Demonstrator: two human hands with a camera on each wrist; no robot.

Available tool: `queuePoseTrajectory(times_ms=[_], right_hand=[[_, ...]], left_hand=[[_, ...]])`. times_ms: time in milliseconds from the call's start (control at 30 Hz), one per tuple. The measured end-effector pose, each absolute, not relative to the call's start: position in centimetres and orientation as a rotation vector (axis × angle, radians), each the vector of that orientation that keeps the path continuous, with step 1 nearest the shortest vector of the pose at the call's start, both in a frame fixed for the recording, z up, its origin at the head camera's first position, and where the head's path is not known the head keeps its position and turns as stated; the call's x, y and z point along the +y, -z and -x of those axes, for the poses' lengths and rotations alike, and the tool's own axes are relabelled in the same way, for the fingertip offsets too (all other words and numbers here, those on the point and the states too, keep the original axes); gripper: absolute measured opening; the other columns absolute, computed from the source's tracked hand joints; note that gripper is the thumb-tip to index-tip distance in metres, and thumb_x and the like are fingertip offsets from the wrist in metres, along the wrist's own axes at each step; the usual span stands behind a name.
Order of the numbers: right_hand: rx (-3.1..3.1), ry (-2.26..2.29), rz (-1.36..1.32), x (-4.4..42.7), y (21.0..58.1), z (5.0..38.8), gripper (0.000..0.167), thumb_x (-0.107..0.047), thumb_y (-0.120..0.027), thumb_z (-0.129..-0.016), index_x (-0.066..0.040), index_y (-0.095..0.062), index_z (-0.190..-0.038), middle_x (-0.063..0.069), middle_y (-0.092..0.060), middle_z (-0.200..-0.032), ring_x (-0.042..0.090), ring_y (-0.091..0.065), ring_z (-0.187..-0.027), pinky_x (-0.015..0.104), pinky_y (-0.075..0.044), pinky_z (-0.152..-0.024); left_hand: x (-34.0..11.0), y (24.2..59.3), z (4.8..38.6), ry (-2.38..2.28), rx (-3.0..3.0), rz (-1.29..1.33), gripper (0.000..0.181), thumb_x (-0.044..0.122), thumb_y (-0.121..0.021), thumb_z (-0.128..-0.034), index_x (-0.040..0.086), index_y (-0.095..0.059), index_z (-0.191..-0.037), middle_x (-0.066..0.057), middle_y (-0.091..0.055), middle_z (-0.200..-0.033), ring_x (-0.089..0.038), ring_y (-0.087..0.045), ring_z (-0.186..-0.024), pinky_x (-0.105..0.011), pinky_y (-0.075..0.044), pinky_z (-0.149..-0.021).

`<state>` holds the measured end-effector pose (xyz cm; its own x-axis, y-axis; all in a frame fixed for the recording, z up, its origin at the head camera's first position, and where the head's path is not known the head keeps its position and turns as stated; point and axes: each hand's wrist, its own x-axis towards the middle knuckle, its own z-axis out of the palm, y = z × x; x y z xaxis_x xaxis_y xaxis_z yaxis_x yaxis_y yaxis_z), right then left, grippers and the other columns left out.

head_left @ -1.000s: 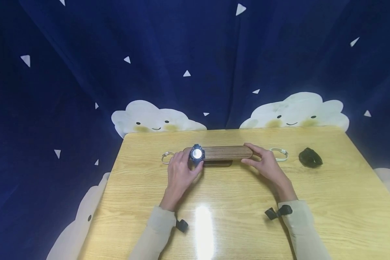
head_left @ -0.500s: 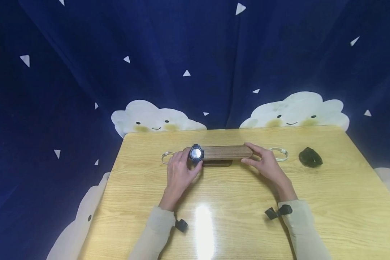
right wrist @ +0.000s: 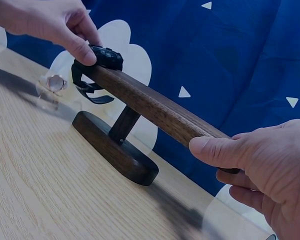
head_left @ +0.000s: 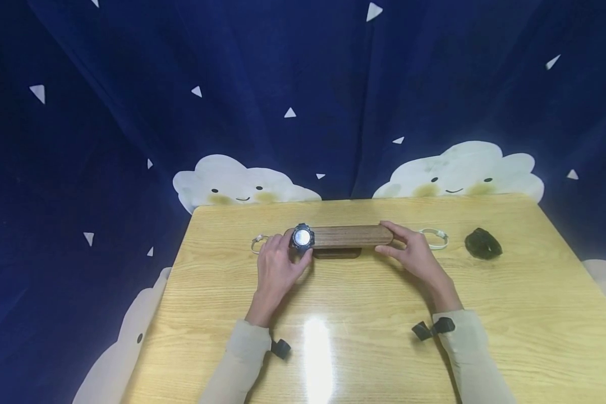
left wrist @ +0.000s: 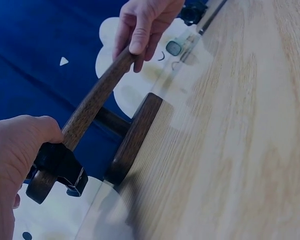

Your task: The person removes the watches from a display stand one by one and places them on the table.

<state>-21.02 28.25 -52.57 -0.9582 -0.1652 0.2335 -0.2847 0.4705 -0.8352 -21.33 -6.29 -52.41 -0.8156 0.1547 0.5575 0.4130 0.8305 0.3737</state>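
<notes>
A dark wooden T-shaped stand has a long rounded bar (head_left: pixel 353 237) on a short post above an oval base (right wrist: pixel 115 152). Around the bar's left end loops a black wristwatch (head_left: pixel 302 238) with a round digital face. My left hand (head_left: pixel 276 266) pinches this watch between thumb and fingers. In the right wrist view, its black strap (right wrist: pixel 97 98) hangs below the bar with the ends apart. My right hand (head_left: pixel 419 255) grips the bar's right end, thumb on the near side.
A small round-faced watch (right wrist: pixel 55 83) lies on the table (head_left: pixel 363 336) left of the stand. To the right are a square-faced watch (left wrist: pixel 173 48) with a pale band and a black object (head_left: pixel 483 244) of unclear kind. A dark blue curtain (head_left: pixel 262 67) rises behind.
My left hand and the black wristwatch have shifted slightly left along the bar. The right hand keeps its grip in the same place.
</notes>
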Motion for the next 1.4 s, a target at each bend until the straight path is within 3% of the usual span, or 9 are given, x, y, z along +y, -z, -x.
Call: queuePoseTrajectory(times_ms=[567,1400], right_hand=[[-2.593,-1.518,-0.396,28.3,52.4,21.0,0.066,-0.013,-0.084,-0.090,-0.004,-0.056,-0.149,0.022,-0.062,-0.144,0.044,-0.058,-0.133,0.050,-0.050,-0.108],[-2.591,-1.516,-0.396,28.3,52.6,21.0,0.066,-0.013,-0.083,-0.090,-0.002,-0.056,-0.149,0.023,-0.060,-0.146,0.044,-0.057,-0.133,0.049,-0.050,-0.107]], left_hand=[[-6.9,52.5,21.5,0.680,-2.479,0.414,0.060,0.043,-0.083,-0.0851,-0.001,-0.072,-0.123,-0.011,-0.070,-0.087,-0.023,-0.061,-0.079,-0.036,-0.053,-0.071],[-7.5,52.3,21.5,0.676,-2.477,0.379,0.059,0.045,-0.082,-0.0836,0.001,-0.072,-0.122,-0.009,-0.069,-0.086,-0.024,-0.060,-0.078,-0.037,-0.053,-0.071]])
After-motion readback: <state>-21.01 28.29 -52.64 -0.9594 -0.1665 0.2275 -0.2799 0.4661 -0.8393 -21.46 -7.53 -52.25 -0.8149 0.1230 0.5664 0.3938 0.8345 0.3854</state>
